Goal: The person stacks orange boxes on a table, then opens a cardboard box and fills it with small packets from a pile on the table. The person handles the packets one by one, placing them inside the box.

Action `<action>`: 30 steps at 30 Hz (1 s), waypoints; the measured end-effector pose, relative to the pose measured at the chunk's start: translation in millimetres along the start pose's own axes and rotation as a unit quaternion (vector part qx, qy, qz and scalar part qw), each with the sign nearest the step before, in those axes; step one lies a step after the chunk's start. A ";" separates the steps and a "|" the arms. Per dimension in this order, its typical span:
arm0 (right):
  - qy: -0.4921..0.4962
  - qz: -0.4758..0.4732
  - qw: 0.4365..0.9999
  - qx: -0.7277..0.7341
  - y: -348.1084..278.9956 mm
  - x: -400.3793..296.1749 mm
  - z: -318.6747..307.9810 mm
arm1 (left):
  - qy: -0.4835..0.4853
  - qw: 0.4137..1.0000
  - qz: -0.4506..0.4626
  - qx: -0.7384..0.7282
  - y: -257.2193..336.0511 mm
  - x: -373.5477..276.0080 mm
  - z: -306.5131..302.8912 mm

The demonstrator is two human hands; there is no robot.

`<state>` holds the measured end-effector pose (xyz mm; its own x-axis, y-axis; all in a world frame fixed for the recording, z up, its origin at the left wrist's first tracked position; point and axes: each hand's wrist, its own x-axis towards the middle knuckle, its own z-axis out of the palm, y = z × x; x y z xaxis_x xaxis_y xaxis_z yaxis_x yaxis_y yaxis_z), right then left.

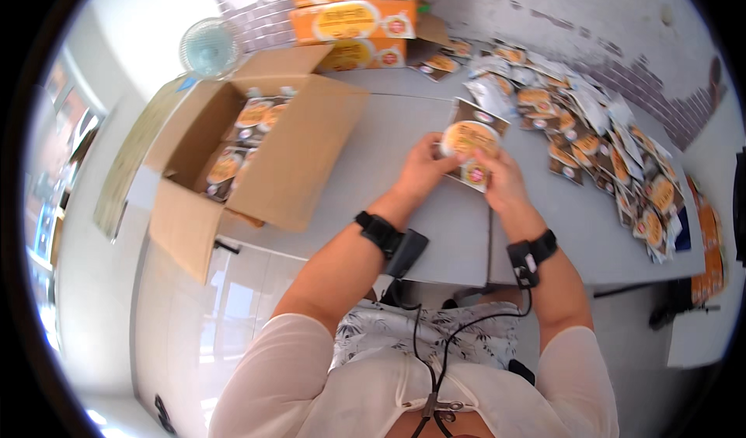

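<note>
Above the grey table (428, 228), my left hand (425, 167) and my right hand (502, 175) hold a brown and white packet (473, 138) with an orange and white oval print between them. Both thumbs lie on its front face. To the left stands an open cardboard box (306, 146) with its flaps spread; similar packets (224, 167) lie inside it. On the right side of the table spreads a long, curved heap of similar packets (583, 140), some showing silvery white sides. Black straps with small devices and cables are on both my wrists.
Orange printed cartons (352, 21) are stacked at the back of the table, near the wall. A ribbed, clear container (210, 47) stands behind the cardboard box. More orange printed cartons (708, 251) are beyond the table's right edge. Black cables hang from my wrists over my chest.
</note>
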<state>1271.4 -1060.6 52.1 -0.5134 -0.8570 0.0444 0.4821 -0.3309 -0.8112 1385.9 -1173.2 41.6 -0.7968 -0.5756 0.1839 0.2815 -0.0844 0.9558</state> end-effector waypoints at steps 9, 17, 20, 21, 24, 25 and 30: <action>0.050 0.005 0.998 0.023 -6.4 -5.6 9.4 | 0.042 0.999 0.001 -0.035 13.4 -3.0 -1.1; 0.077 0.031 0.996 0.044 -8.6 -1.1 -0.6 | 0.059 0.995 -0.002 -0.079 7.3 2.3 -5.0; 0.065 0.026 0.996 0.046 -8.0 -1.4 0.5 | 0.063 0.993 -0.010 -0.102 6.9 1.4 -6.2; 0.064 0.027 0.996 0.048 -7.5 -0.9 -0.3 | 0.064 0.992 -0.009 -0.111 6.2 1.3 -6.6; 0.070 0.024 0.996 0.056 -7.8 -0.3 -3.4 | 0.052 0.989 -0.026 -0.133 7.6 0.9 -6.7; 0.077 0.019 0.995 0.062 -9.2 -0.4 -3.7 | 0.038 0.989 -0.045 -0.138 10.8 0.2 -7.5; 0.050 0.007 0.997 0.050 -13.1 5.3 -12.3 | -0.072 0.979 -0.116 -0.150 20.3 -2.6 -10.9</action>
<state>1253.6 -1056.0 55.8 -0.5729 -0.8191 -0.0288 0.5551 -0.3619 -0.7489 1399.6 -1182.3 58.0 -0.9189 -0.3939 0.0209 0.2111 -0.4464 0.8696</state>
